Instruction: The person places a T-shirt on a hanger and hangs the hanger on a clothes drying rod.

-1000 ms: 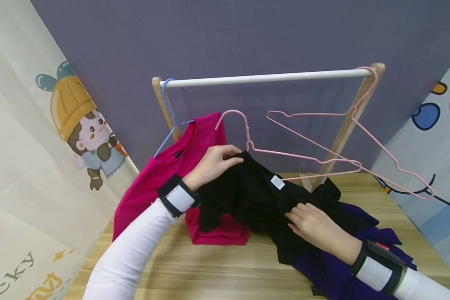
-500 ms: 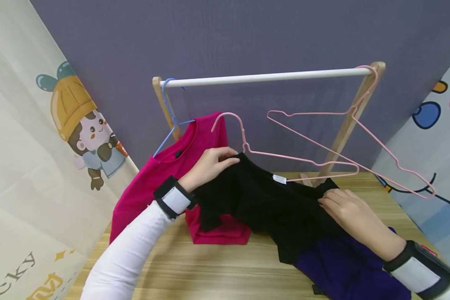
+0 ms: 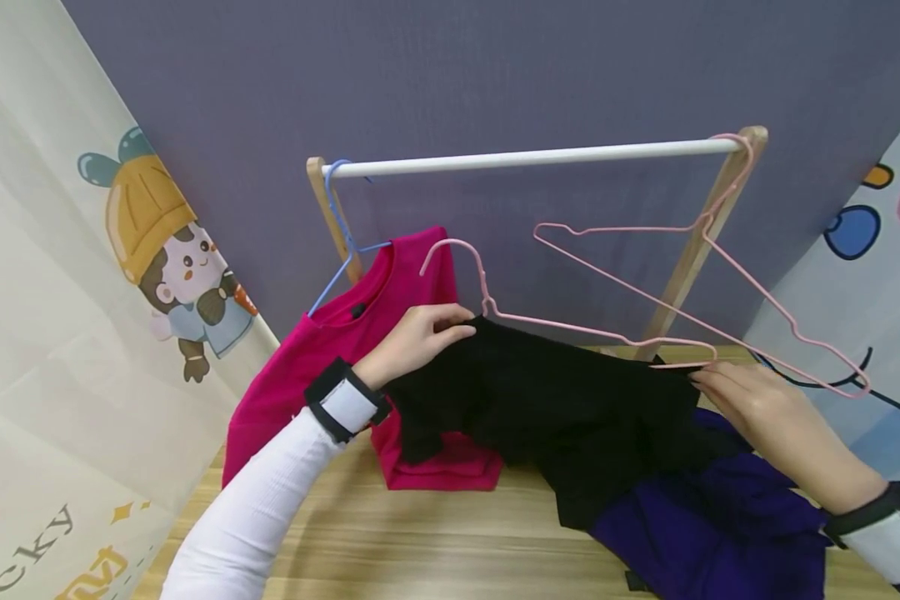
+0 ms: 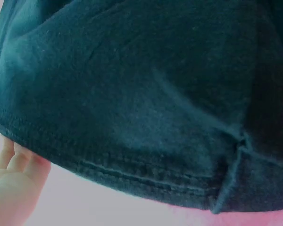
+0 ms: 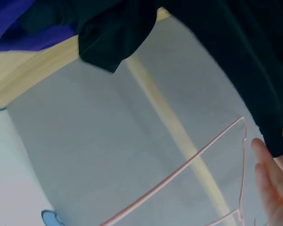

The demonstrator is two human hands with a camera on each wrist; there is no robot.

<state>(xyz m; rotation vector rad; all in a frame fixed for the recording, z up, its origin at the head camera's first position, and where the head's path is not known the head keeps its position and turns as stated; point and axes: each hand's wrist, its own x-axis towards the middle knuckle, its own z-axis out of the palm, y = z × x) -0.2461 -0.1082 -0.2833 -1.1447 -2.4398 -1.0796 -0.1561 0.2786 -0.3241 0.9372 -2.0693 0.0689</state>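
Note:
My left hand [image 3: 420,337] pinches the upper left edge of a black T-shirt [image 3: 555,400], just beside the neck of a loose pink hanger [image 3: 482,271]. The hanger's hook rises free; its far arm runs along the shirt's upper edge, while the near part is hidden by the cloth. My right hand [image 3: 776,417] pinches the shirt's right edge near the hanger's right end. In the left wrist view, the black cloth [image 4: 132,113] fills most of the frame above the fingers [image 4: 21,174]. The right wrist view shows the thumb and fingers [image 5: 271,183] holding the cloth [image 5: 226,61].
Behind stands a small rack with a white rail [image 3: 532,157]. On its left a magenta shirt [image 3: 292,383] hangs from a blue hanger [image 3: 330,196]; on its right hangs a bare pink hanger [image 3: 750,292]. A purple garment [image 3: 705,533] lies on the wooden table [image 3: 420,550].
My right hand has moved right and slightly up along the shirt's edge, stretching it wider; the white label is now hidden. The loose hanger has dipped slightly. My left hand stays nearly in place.

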